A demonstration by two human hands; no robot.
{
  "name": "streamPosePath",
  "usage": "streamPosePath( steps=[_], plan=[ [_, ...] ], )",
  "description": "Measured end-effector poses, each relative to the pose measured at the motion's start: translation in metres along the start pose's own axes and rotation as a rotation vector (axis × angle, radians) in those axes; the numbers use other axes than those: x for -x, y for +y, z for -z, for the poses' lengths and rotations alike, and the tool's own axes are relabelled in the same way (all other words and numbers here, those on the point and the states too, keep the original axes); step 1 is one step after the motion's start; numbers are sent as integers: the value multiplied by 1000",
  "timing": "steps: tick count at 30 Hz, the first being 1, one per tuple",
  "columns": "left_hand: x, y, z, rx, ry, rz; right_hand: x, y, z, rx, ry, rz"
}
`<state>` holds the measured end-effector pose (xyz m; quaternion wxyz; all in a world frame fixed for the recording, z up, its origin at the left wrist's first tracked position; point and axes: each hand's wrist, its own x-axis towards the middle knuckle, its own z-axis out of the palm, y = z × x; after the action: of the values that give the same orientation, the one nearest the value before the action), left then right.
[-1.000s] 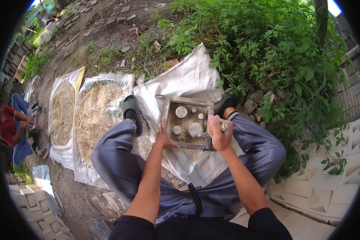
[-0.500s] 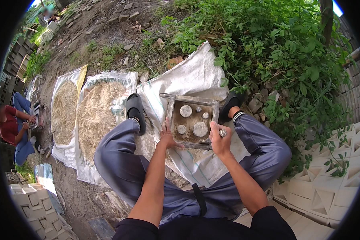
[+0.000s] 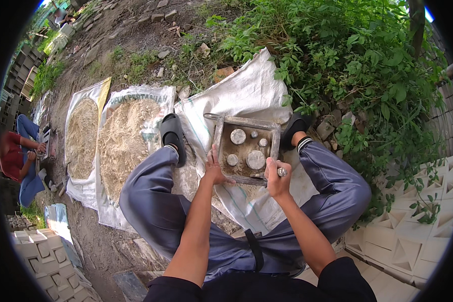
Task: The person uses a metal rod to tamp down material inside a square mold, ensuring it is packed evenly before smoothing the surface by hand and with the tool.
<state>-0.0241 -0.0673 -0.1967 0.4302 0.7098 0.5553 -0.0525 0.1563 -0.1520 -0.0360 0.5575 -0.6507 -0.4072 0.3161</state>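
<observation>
A square mould frame [image 3: 251,122], grey and crusted, lies on a white woven sack [image 3: 251,95] between my feet. Inside its sand-coloured bed stand several round pale discs, the biggest one [image 3: 255,159] near the front right and another large one [image 3: 238,136] at the back left. My left hand [image 3: 215,171] rests against the frame's near left corner, fingers stretched out and thumb apart. At the near right corner, my right hand [image 3: 278,182] is closed around a tool with a rounded metallic end [image 3: 282,172]. The rest of that tool is hidden by the hand.
Two sacks spread with pale powdery material, one heap [image 3: 128,136] nearer me, lie at left. A person in a red shirt [image 3: 11,157] sits farther left. Leafy plants [image 3: 347,75] crowd the right, above stacked pale patterned blocks [image 3: 402,241]. My sandalled feet flank the frame.
My right hand, with the tool in it, has come slightly nearer to me along the frame's right side. My left hand stays at its corner. The whole view has shifted a little.
</observation>
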Motion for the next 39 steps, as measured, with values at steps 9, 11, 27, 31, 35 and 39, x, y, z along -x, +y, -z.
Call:
streamPosePath(
  steps=[9,11,27,31,35,39],
  plan=[
    [5,-1,1,-12,53,-78,1,-4,-15,-77,-22,-40],
    [6,2,5,-8,17,-42,-1,5,-20,33,-43,-9],
    [16,-12,38,221,-131,-99,0,-4,-63,-8,-106,-63],
    [15,-37,27,247,-99,-104,-1,-23,-83,-7,-138,-103],
    [14,-28,29,180,-93,-98,2,-1,-86,2,-182,17],
    [12,-31,31,142,-97,-56,-6,-6,-101,-88,-154,-77]
  ],
)
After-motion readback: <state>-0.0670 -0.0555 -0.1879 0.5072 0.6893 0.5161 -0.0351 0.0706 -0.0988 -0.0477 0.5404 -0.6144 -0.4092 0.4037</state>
